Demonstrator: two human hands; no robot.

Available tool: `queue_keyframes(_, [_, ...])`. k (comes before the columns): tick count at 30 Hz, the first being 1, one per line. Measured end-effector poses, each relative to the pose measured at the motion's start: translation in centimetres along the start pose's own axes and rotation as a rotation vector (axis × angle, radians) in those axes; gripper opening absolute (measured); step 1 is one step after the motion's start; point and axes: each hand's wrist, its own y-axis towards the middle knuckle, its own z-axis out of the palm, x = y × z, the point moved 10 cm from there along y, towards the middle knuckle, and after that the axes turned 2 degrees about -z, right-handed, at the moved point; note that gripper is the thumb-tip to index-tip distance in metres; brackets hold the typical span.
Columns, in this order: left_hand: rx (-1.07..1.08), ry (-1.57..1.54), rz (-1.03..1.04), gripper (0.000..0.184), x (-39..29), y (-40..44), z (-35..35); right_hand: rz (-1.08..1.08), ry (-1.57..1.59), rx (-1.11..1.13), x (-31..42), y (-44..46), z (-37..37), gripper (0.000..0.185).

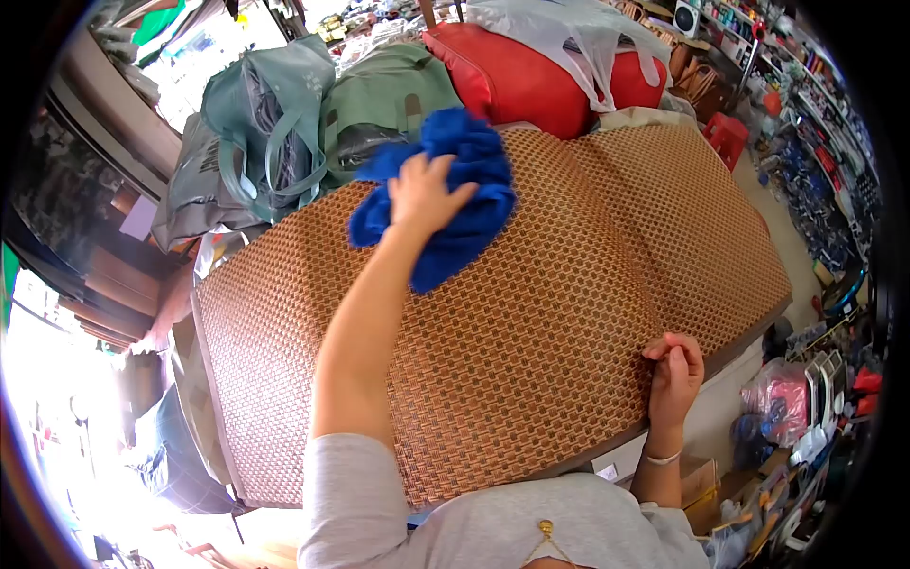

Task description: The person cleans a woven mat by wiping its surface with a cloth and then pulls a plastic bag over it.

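Observation:
A bunched blue cloth (464,237) lies on the far part of a brown woven mat (493,379). On top of the cloth rests my left hand (427,194), palm down with its fingers apart, pressing on the fabric. My right hand (675,365) is at the near right edge of the mat, its fingers curled in together; nothing can be made out between them. The mat has raised folds, one running down its right part.
Beyond the mat stand a teal bag (275,123), a green bag (389,100), and a red bag (512,76) partly under a white plastic bag (578,33). A red stool (725,140) is at the back right. Cluttered goods line the right side.

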Motion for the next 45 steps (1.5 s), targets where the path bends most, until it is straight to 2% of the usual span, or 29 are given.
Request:
queue_keyframes(4, [-0.003, 0.085, -0.078, 0.066, 7.3, -5.6, -4.1, -0.010, 0.041, 0.020, 0.0, 0.0, 0.3, 0.019])
queue_keyframes(7, [0.084, 0.140, -0.059, 0.066, 8.1, -11.5, -6.8, -0.006, 0.057, 0.032, 0.0, 0.1, 0.6, 0.019])
queue_keyframes(11, [0.193, 0.121, -0.021, 0.070, 3.5, -18.3, -8.0, 0.008, 0.070, 0.058, 0.0, 0.2, 1.0, 0.020])
queue_keyframes(13, [0.285, -0.038, 0.080, 0.072, -1.0, -20.7, -7.9, 0.014, 0.068, 0.060, -0.1, 0.2, 0.9, 0.020])
queue_keyframes(15, [0.429, -0.111, 0.210, 0.072, -6.2, -22.6, -7.3, 0.017, 0.066, 0.067, -0.2, 0.2, 0.9, 0.020])
queue_keyframes(18, [0.520, -0.268, 0.518, 0.070, -12.4, -24.1, -6.1, 0.020, 0.057, 0.054, -0.2, 0.2, 0.7, 0.019])
queue_keyframes(21, [0.409, -0.360, 0.693, 0.069, -14.1, -21.7, -5.3, 0.017, 0.030, 0.042, -0.1, 0.2, 0.5, 0.019])
queue_keyframes(24, [0.267, -0.285, 0.527, 0.067, -10.2, -15.6, -3.7, 0.022, 0.051, 0.039, -0.4, 0.2, 0.4, 0.019])
queue_keyframes(28, [0.046, -0.025, 0.097, 0.064, 0.8, -9.4, -4.0, -0.006, 0.041, 0.066, -0.3, 0.1, 0.2, 0.023])
queue_keyframes(31, [0.010, 0.026, -0.036, 0.064, 5.7, -10.0, -6.0, -0.003, 0.050, 0.040, -0.1, 0.1, 0.1, 0.021])
queue_keyframes(34, [0.038, 0.099, -0.026, 0.065, 5.6, -13.4, -7.2, 0.001, 0.053, 0.021, -0.2, 0.0, 0.0, 0.019])
queue_keyframes(39, [0.245, -0.072, 0.130, 0.071, -1.7, -19.4, -7.6, 0.001, 0.089, 0.078, -0.2, 0.5, 0.7, 0.020])
queue_keyframes(41, [0.278, -0.162, 0.275, 0.072, -5.6, -20.9, -8.0, 0.051, 0.007, 0.072, -0.4, 0.5, 1.1, 0.020])
queue_keyframes(42, [0.350, -0.233, 0.357, 0.074, -7.2, -21.4, -7.8, 0.117, -0.052, 0.164, -0.5, 0.7, 2.0, 0.025])
queue_keyframes(43, [0.420, -0.341, 0.418, 0.070, -8.3, -21.5, -8.6, 0.112, -0.059, 0.165, -0.1, 0.9, 2.5, 0.025])
queue_keyframes(45, [0.498, -0.617, 0.603, 0.064, -8.4, -20.8, -9.8, 0.055, -0.485, 0.386, 0.7, 1.8, 6.0, 0.045])
